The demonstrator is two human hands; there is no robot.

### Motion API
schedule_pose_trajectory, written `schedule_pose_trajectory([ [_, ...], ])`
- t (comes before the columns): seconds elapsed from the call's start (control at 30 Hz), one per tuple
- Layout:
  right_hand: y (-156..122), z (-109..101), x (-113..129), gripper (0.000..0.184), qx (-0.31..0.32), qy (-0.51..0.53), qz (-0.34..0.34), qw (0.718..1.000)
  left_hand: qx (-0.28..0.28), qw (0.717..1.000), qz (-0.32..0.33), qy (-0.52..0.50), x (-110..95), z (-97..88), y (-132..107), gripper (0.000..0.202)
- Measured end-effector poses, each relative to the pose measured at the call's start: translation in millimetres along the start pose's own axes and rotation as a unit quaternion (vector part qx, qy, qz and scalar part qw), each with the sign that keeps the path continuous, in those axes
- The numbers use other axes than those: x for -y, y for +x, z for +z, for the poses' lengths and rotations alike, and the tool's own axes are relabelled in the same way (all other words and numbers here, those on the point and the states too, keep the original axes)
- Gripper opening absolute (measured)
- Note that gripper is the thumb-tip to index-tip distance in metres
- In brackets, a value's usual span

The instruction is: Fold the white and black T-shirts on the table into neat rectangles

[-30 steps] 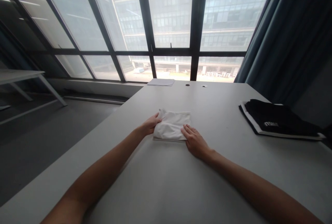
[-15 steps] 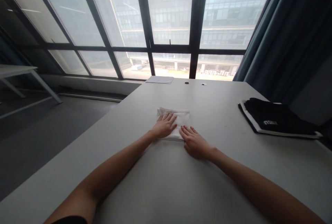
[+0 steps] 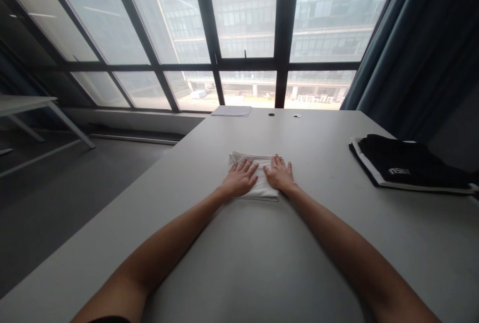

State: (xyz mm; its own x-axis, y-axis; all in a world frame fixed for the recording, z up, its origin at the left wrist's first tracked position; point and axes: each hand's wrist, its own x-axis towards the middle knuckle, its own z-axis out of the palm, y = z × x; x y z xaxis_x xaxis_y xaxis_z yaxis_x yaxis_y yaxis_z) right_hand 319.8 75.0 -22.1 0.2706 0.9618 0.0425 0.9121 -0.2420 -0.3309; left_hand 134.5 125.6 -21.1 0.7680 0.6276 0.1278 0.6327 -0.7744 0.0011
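A folded white cloth (image 3: 262,190), perhaps a garment, lies flat on the white table (image 3: 239,253). My left hand (image 3: 241,178) rests palm down on its left half, fingers spread. On the right edge of the cloth lies my right hand (image 3: 279,172), also palm down with the fingers apart. The cloth is partly hidden under both hands, and neither one grips it.
To the right sits a stack of folded black and white clothes (image 3: 411,163) with white lettering on top. Sheets of paper (image 3: 231,111) lie at the far edge, near a round cable hole (image 3: 271,114). A blue curtain (image 3: 392,63) hangs beside the windows.
My right hand has moved away from me, from the cloth's near right corner up along its right edge. My left hand stays in about the same place on the cloth.
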Motion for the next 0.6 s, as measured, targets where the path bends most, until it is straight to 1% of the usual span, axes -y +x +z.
schedule_pose_trajectory([
  [0.07, -1.0, -4.9, -6.8, 0.070, 0.001, -0.007, 0.042, 0.999, 0.008, 1.000, -0.002, -0.001, -0.4, -1.7, 0.3, 0.060],
  [0.1, -2.9, -6.9, -6.8, 0.069, -0.006, -0.009, 0.051, 0.999, 0.012, 1.000, -0.003, 0.000, -0.4, -2.3, 0.4, 0.061],
  [0.13, -5.9, -8.0, -4.6, 0.068, -0.020, -0.010, 0.044, 0.999, 0.014, 1.000, -0.004, 0.000, -0.3, -2.4, 0.5, 0.061],
  [0.17, -10.2, -7.8, -1.0, 0.067, -0.034, -0.009, 0.022, 0.999, 0.014, 1.000, -0.005, 0.000, -0.1, -2.1, 0.5, 0.061],
  [0.23, -21.6, -4.1, 7.4, 0.067, -0.046, -0.003, -0.051, 0.998, 0.008, 1.000, -0.002, 0.001, 0.3, -0.2, 0.2, 0.060],
  [0.27, -28.1, -1.3, 10.6, 0.067, -0.037, 0.001, -0.084, 0.996, 0.004, 1.000, 0.000, 0.002, 0.5, 1.1, 0.1, 0.060],
  [0.3, -34.5, 1.6, 12.3, 0.067, -0.023, 0.003, -0.103, 0.994, 0.001, 1.000, 0.002, 0.002, 1.0, 2.3, 0.2, 0.060],
  [0.33, -40.4, 4.0, 12.6, 0.068, -0.009, 0.005, -0.107, 0.994, 0.000, 1.000, 0.005, 0.001, 1.8, 3.3, 0.4, 0.060],
  [0.4, -49.2, 7.0, 9.3, 0.071, 0.004, 0.004, -0.091, 0.996, -0.004, 1.000, -0.002, -0.001, 6.1, 4.1, 2.3, 0.062],
  [0.43, -52.0, 7.5, 6.6, 0.072, 0.006, 0.003, -0.082, 0.997, -0.009, 1.000, -0.016, 0.000, 9.9, 3.9, 4.0, 0.064],
  [0.5, -54.8, 7.5, 1.7, 0.074, 0.007, 0.003, -0.073, 0.997, -0.012, 0.998, -0.067, -0.004, 20.8, 2.9, 8.9, 0.068],
  [0.57, -55.6, 7.3, -0.9, 0.074, 0.008, 0.007, -0.071, 0.997, 0.014, 0.992, -0.123, -0.034, 33.8, 2.2, 14.7, 0.072],
  [0.6, -55.8, 7.2, -1.2, 0.074, 0.007, 0.011, -0.070, 0.997, 0.033, 0.988, -0.139, -0.059, 40.1, 2.1, 17.4, 0.072],
])
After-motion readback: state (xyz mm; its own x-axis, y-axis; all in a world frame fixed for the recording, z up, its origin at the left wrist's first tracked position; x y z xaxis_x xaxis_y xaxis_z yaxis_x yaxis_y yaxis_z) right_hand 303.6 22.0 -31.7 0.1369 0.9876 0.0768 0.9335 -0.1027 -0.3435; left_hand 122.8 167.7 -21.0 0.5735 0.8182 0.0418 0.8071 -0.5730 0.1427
